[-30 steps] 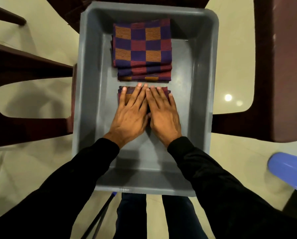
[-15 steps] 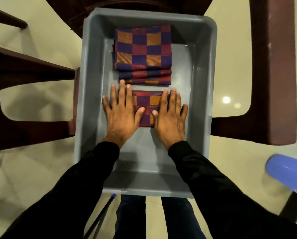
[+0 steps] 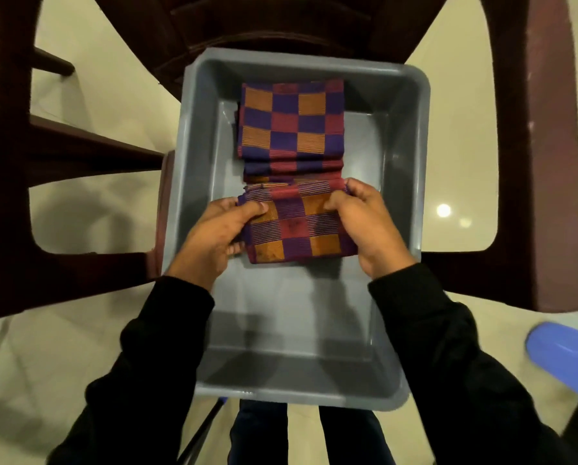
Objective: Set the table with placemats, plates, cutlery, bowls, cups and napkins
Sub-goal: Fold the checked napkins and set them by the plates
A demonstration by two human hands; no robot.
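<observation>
Folded checked cloth (image 3: 297,226), in purple, maroon and orange squares, sits between the two hands over the middle of a grey plastic tub (image 3: 193,196). The left hand (image 3: 213,236) grips its left edge, thumb on top of the cloth and fingers curled beneath. The right hand (image 3: 364,226) grips the right edge the same way, its fingertips bunching the far corner. The near edge of the cloth looks raised off the tub floor, though how far cannot be told. Both arms wear black sleeves (image 3: 448,347), and dark trouser legs show below the tub's near rim. Just beyond the held cloth, a stack of the same checked cloths (image 3: 291,125) lies flat at the far end of the tub. Dark maroon chairs (image 3: 542,162) stand around the tub on a pale tiled floor (image 3: 79,347). A blue plastic object (image 3: 569,354) lies at the right edge.
</observation>
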